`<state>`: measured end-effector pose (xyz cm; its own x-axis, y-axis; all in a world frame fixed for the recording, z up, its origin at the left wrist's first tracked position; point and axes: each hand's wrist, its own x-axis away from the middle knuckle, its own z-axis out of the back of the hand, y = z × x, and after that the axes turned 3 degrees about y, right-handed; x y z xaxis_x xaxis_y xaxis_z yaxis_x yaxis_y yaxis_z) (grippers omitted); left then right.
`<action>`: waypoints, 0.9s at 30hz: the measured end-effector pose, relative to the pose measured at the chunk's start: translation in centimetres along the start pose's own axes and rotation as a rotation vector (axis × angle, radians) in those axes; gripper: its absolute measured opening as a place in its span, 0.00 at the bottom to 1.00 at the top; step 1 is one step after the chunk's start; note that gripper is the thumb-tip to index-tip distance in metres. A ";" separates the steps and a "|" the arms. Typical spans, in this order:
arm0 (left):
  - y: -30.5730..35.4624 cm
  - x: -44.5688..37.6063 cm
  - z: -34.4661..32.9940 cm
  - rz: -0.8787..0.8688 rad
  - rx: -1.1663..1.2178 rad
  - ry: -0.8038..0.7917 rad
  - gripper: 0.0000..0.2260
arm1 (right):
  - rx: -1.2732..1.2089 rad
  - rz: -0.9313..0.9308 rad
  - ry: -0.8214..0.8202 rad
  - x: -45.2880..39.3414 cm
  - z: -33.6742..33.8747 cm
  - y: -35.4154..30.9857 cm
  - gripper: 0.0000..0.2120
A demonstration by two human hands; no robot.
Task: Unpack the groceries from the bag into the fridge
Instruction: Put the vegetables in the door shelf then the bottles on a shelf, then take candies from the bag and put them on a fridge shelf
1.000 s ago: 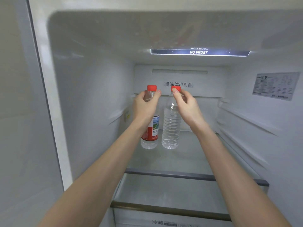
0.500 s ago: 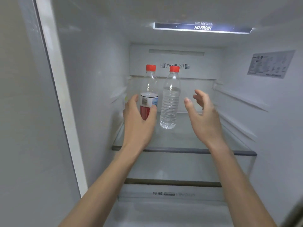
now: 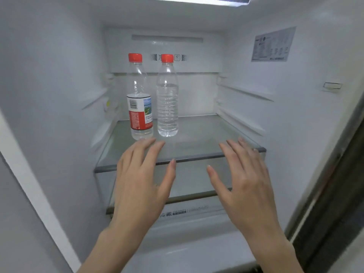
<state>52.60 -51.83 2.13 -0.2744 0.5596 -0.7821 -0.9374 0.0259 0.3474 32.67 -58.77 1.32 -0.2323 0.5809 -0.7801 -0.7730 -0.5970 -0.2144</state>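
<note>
Two water bottles stand upright on the glass shelf (image 3: 206,134) of the fridge (image 3: 59,75), left of the frame's centre: a labelled bottle (image 3: 140,103) with a red cap, and just to its right an unlabelled bottle (image 3: 167,99), also red-capped. Lower in the frame, both hands are spread flat with fingers straight, holding nothing. The left hand (image 3: 141,186) hovers just below the labelled bottle's base; the right hand (image 3: 244,184) is at lower right, apart from both bottles.
</note>
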 end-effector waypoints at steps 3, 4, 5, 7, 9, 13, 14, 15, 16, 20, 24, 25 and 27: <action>2.0 1.3 -0.5 -0.072 -0.054 -0.042 0.22 | 0.081 -0.029 -0.039 1.7 1.6 1.1 0.29; 2.8 1.7 -0.6 -0.093 -0.067 -0.054 0.22 | 0.098 -0.039 -0.053 2.2 2.3 1.5 0.29; 3.6 2.2 -0.7 -0.118 -0.079 -0.059 0.22 | 0.114 -0.046 -0.066 2.7 3.0 1.8 0.30; 5.1 3.1 -0.8 -0.165 -0.091 -0.072 0.22 | 0.153 -0.050 -0.086 3.9 4.7 2.4 0.31; 6.6 4.0 -0.7 -0.200 -0.084 -0.070 0.22 | 0.183 -0.051 -0.072 5.1 6.5 2.8 0.31; 9.6 6.2 -0.2 -0.268 -0.029 -0.077 0.21 | 0.217 -0.070 0.015 8.2 10.6 3.2 0.29; 10.4 7.0 0.1 -0.284 -0.017 -0.081 0.21 | 0.225 -0.074 0.027 9.2 11.6 3.2 0.28; 11.2 7.8 0.3 -0.296 -0.003 -0.086 0.20 | 0.243 -0.082 0.029 10.3 12.7 3.3 0.28; 11.9 8.8 0.6 -0.305 0.014 -0.093 0.20 | 0.266 -0.095 0.023 11.3 13.8 3.3 0.28; 15.4 12.8 2.1 -0.347 0.101 -0.124 0.20 | 0.337 -0.172 0.014 16.6 18.9 3.6 0.27; 20.5 17.3 4.8 -0.356 0.230 -0.171 0.21 | 0.384 -0.245 0.013 23.3 25.1 3.5 0.27; 21.9 18.7 5.5 -0.367 0.267 -0.189 0.21 | 0.414 -0.274 0.007 25.1 26.8 3.4 0.27; 25.0 21.8 7.2 -0.403 0.342 -0.231 0.20 | 0.483 -0.350 0.008 28.9 30.7 2.9 0.27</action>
<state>24.75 -33.00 -2.56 0.1799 0.6158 -0.7671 -0.8248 0.5193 0.2234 5.62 -26.71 -3.84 0.0882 0.6924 -0.7161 -0.9842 -0.0501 -0.1697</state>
